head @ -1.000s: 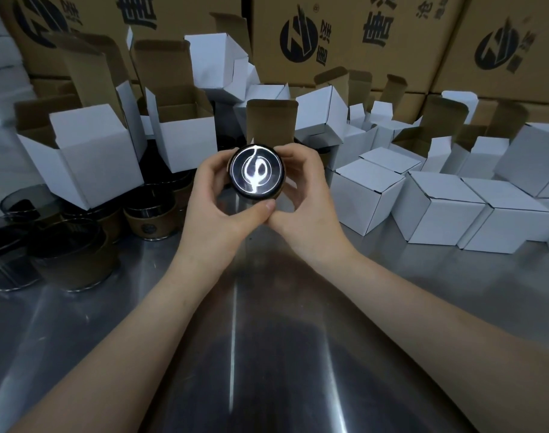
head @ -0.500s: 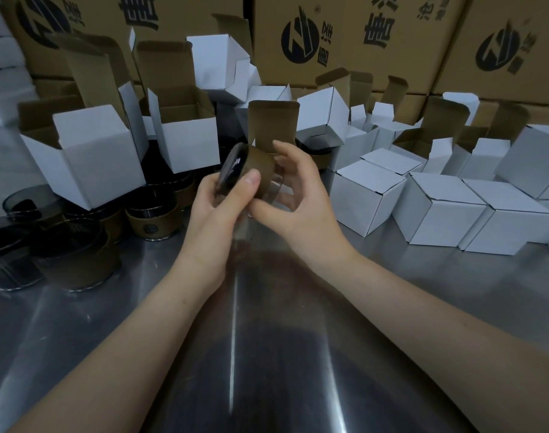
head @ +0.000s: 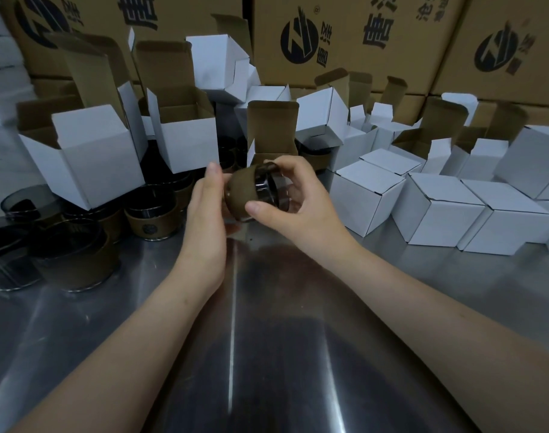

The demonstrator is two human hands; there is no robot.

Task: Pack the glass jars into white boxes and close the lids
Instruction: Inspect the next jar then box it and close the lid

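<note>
A dark glass jar with a brown sleeve (head: 246,195) lies on its side in the air above the steel table, its mouth turned right. My right hand (head: 295,201) grips its glass end with thumb below and fingers curled over the top. My left hand (head: 206,210) cups the brown end, fingers mostly straight against it. Right behind the jar stands an open white box (head: 271,142) with its brown lid flap up. More jars (head: 149,215) stand at the left.
Open white boxes (head: 88,154) crowd the back left above the standing jars. Closed white boxes (head: 438,210) sit in rows at the right. Large brown printed cartons (head: 345,39) wall the back. The steel table (head: 267,339) stretches in front.
The jar has been turned from base facing me to lying sideways, mouth to the right, and lowered a little. My right hand shifted round its glass end.
</note>
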